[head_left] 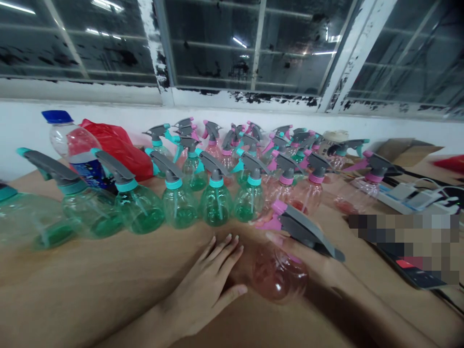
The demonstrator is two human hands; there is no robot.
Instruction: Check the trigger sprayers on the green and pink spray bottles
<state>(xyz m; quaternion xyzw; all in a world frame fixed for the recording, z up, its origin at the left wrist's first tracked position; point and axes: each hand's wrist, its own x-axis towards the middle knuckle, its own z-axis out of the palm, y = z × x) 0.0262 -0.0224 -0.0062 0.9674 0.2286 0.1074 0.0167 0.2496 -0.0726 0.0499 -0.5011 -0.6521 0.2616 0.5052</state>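
Note:
My right hand [314, 256] is wrapped round the neck of a pink spray bottle [278, 280] with a grey and pink trigger head. That bottle is close in front of me, its nozzle pointing left. Just left of it, my left hand [212, 285] is stretched out over the tabletop, fingers apart and holding nothing. Beyond both hands runs a front row of spray bottles. Green ones with teal collars, such as this green spray bottle [216, 205], fill its left and middle. A pink spray bottle [310, 193] is among those on the right.
More spray bottles, green and pink, crowd behind the front row. A large blue-capped bottle [74, 140] and a red plastic bag [121, 147] are at the back left. On the right are a power strip [424, 205], a phone [409, 266] and cardboard [404, 151].

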